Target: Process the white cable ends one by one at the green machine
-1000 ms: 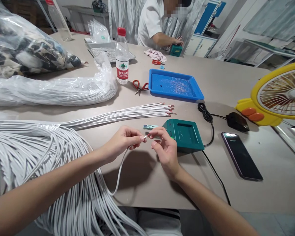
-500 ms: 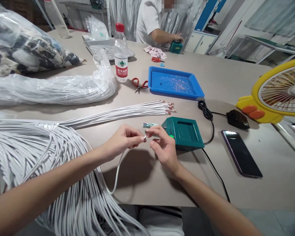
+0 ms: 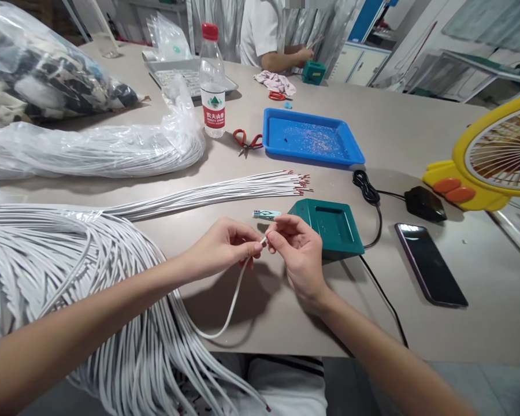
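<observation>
A white cable [image 3: 235,294] loops up from the table edge to my left hand [image 3: 227,245], which pinches it close to its end. My right hand [image 3: 298,248] closes thumb and fingers on the tip of that same cable, hiding the wires there. Just behind my right hand stands a green box-shaped machine [image 3: 333,222] with a recessed top. A small pale-blue piece [image 3: 265,214] sticks out at its left side. To the left lies a large bundle of white cables [image 3: 125,312], spilling over the front edge. Beyond my hands rests a bunch of cables with reddish ends [image 3: 242,188].
A blue tray [image 3: 273,151] with scraps, red-handled snips [image 3: 245,141] and a water bottle [image 3: 213,107] stand farther back. At right are a phone [image 3: 431,264], a black pedal-like box [image 3: 424,203] and a yellow fan [image 3: 472,156]. Another person [image 3: 264,40] sits across the table.
My right hand's fingers have closed from a looser pose onto the cable's tip. Both hands have shifted slightly right. Across the table, the other person's hand has lifted off their green machine.
</observation>
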